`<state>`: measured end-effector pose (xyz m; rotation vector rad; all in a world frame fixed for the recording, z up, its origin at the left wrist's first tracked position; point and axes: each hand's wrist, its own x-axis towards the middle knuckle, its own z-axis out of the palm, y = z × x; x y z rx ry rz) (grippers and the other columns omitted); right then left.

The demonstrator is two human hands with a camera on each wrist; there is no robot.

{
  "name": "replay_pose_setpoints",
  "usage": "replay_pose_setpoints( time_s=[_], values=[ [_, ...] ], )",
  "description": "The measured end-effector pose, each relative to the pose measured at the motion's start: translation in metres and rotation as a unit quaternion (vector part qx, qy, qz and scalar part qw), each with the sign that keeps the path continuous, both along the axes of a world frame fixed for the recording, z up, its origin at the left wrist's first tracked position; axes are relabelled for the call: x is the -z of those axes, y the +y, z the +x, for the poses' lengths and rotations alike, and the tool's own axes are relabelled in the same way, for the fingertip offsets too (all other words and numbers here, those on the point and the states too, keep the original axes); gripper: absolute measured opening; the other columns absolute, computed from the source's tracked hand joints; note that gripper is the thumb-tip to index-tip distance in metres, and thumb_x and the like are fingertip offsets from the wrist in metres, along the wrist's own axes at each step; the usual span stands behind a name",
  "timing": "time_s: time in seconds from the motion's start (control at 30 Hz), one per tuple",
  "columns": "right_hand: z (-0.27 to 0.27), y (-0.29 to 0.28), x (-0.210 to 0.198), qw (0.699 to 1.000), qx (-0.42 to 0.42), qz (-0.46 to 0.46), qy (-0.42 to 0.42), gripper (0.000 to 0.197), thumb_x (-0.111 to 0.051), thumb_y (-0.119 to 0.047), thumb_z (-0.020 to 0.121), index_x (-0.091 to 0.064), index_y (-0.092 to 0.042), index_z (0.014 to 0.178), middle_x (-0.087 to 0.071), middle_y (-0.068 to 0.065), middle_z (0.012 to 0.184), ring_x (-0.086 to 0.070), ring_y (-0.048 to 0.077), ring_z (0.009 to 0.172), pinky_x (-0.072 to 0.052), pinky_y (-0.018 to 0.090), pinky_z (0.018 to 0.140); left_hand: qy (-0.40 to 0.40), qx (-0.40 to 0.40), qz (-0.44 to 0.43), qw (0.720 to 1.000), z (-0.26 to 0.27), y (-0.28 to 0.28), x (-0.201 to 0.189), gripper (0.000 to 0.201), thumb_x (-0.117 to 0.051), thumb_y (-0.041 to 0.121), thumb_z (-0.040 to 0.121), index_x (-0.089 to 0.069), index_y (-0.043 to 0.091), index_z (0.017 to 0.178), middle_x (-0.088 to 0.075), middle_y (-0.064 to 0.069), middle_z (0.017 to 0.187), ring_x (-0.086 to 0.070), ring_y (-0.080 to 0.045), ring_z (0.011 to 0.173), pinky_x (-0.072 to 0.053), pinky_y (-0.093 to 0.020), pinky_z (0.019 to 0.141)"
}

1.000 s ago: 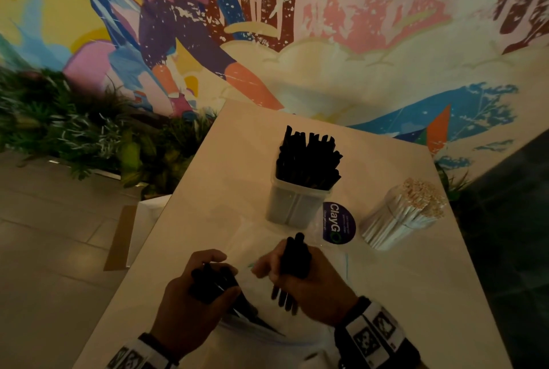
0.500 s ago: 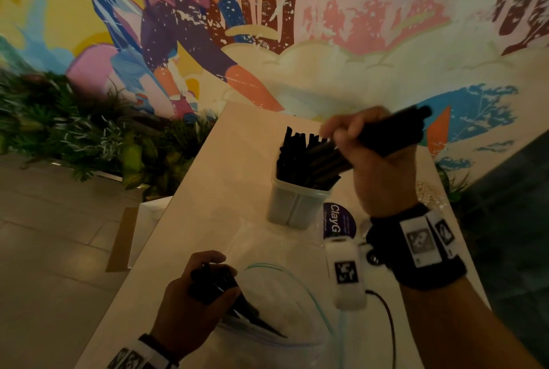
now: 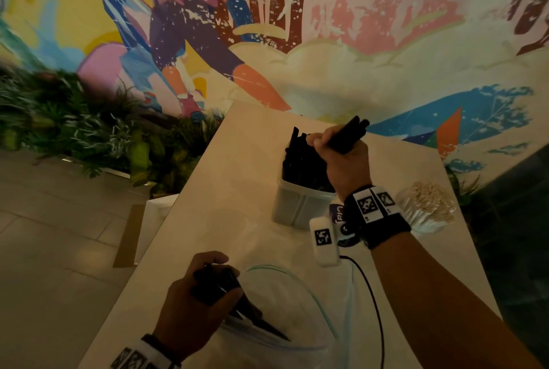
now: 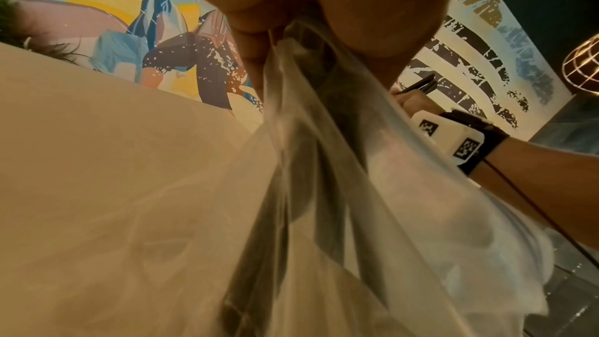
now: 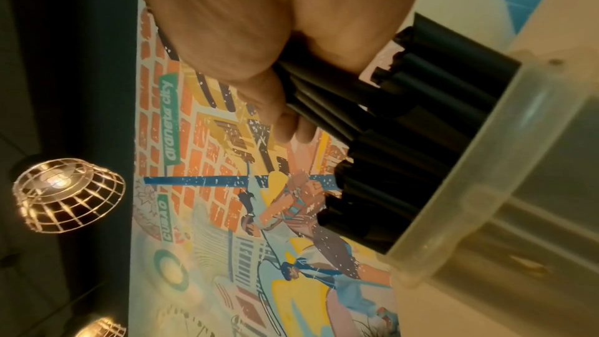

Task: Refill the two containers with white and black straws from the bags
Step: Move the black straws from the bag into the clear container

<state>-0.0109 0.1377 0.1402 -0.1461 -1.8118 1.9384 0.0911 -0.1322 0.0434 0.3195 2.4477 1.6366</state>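
Note:
My right hand (image 3: 341,154) grips a bundle of black straws (image 3: 349,135) tilted over the translucent container (image 3: 297,208), which is packed with black straws (image 5: 405,158). The bundle's lower ends sit among those in the container (image 5: 486,188). Near the table's front, my left hand (image 3: 202,288) holds several black straws (image 3: 237,306) through the neck of a clear plastic bag (image 3: 282,309), seen up close in the left wrist view as the bag (image 4: 356,214). A second clear container of white straws (image 3: 427,205) stands to the right, partly behind my right wrist.
The pale table (image 3: 222,196) runs away toward a painted mural wall (image 3: 326,41). Green plants (image 3: 74,125) line the floor on the left. A round purple sticker (image 3: 337,211) lies between the two containers. A black cable (image 3: 374,294) trails from my right wrist across the bag.
My right hand lifted a bundle of black straws from the bag, carried it up to the black-straw container and lowered it into it. The left hand stayed on the bag.

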Motion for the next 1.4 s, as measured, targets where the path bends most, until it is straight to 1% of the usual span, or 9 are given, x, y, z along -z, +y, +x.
replay_pose_setpoints(
  time_s=[0.2,0.33,0.47,0.63,0.77,0.83,0.93,1.07,1.4],
  values=[
    [-0.01,0.005,0.0,0.98,0.11,0.156,-0.048,0.018,-0.062,-0.022,0.09,-0.064,-0.025,0.073,-0.072,0.003,0.08,-0.068,0.026,0.085,-0.053,0.042,0.086,0.003,0.001,-0.005,1.0,-0.001,0.0,0.001,0.062,-0.08,0.001,0.065,-0.048,0.046,0.092,-0.071,0.023,0.088,-0.068,0.002,0.073,-0.053,-0.008,0.066],
    [-0.009,0.01,0.011,0.868,0.136,0.429,-0.208,0.019,-0.063,-0.039,0.086,-0.064,-0.022,0.095,-0.066,0.002,0.108,-0.055,0.027,0.114,-0.03,0.049,0.108,0.003,0.004,-0.005,1.0,-0.002,0.003,-0.001,0.062,-0.08,0.001,0.065,-0.047,0.047,0.091,-0.07,0.025,0.089,-0.068,0.003,0.072,-0.051,-0.005,0.064],
    [-0.007,0.015,0.004,0.793,0.137,0.527,-0.273,0.052,-0.055,-0.058,0.085,-0.06,-0.019,0.119,-0.048,0.008,0.137,-0.027,0.029,0.138,-0.007,0.055,0.114,-0.003,0.003,-0.002,1.0,-0.002,0.001,0.0,0.062,-0.08,0.001,0.065,-0.047,0.047,0.09,-0.071,0.023,0.089,-0.069,0.0,0.072,-0.053,-0.008,0.066],
    [-0.004,0.012,-0.006,0.793,0.149,0.542,-0.236,0.064,-0.054,-0.057,0.087,-0.052,-0.01,0.131,-0.037,0.007,0.148,-0.021,0.028,0.142,-0.004,0.054,0.116,-0.005,0.002,-0.001,1.0,-0.002,-0.001,0.001,0.061,-0.079,0.002,0.066,-0.047,0.047,0.091,-0.071,0.022,0.09,-0.069,0.0,0.073,-0.055,-0.011,0.067],
    [-0.011,0.014,0.003,0.729,0.086,0.589,-0.336,0.07,-0.041,-0.07,0.085,-0.049,-0.018,0.132,-0.034,0.002,0.149,-0.015,0.033,0.142,-0.007,0.062,0.113,-0.005,0.005,-0.005,1.0,-0.002,0.001,0.001,0.062,-0.08,0.003,0.066,-0.047,0.049,0.091,-0.071,0.024,0.088,-0.069,0.001,0.071,-0.055,-0.013,0.065],
    [-0.014,0.014,0.003,0.732,0.092,0.582,-0.342,0.074,-0.045,-0.073,0.081,-0.046,-0.02,0.133,-0.035,0.003,0.148,-0.016,0.034,0.141,-0.008,0.063,0.112,-0.006,0.003,-0.003,1.0,-0.002,0.0,0.002,0.063,-0.08,0.003,0.066,-0.046,0.049,0.091,-0.071,0.024,0.087,-0.069,0.0,0.071,-0.055,-0.013,0.065],
    [-0.01,0.008,-0.005,0.82,0.152,0.495,-0.243,0.085,-0.064,-0.067,0.072,-0.037,-0.02,0.137,-0.038,0.005,0.143,-0.026,0.031,0.138,-0.015,0.06,0.112,-0.012,0.0,0.0,1.0,-0.001,-0.003,0.004,0.061,-0.08,0.003,0.066,-0.047,0.048,0.092,-0.071,0.022,0.087,-0.07,-0.002,0.073,-0.057,-0.02,0.069],
    [-0.01,-0.001,-0.021,0.905,0.193,0.377,-0.029,0.087,-0.074,-0.038,0.077,-0.027,-0.013,0.146,-0.033,0.007,0.15,-0.032,0.021,0.137,-0.028,0.031,0.112,-0.016,0.002,0.0,1.0,-0.001,-0.004,0.007,0.06,-0.079,0.003,0.067,-0.048,0.046,0.094,-0.072,0.019,0.089,-0.07,-0.004,0.075,-0.059,-0.026,0.07],
    [-0.025,-0.007,-0.002,0.744,0.018,0.626,-0.232,0.043,-0.027,-0.038,0.102,-0.038,-0.018,0.139,-0.038,0.004,0.147,-0.033,0.025,0.135,-0.019,0.05,0.111,-0.023,0.002,0.003,1.0,-0.001,-0.003,0.007,0.06,-0.08,0.004,0.066,-0.048,0.047,0.093,-0.072,0.019,0.089,-0.07,-0.004,0.073,-0.058,-0.023,0.07]
  ],
)
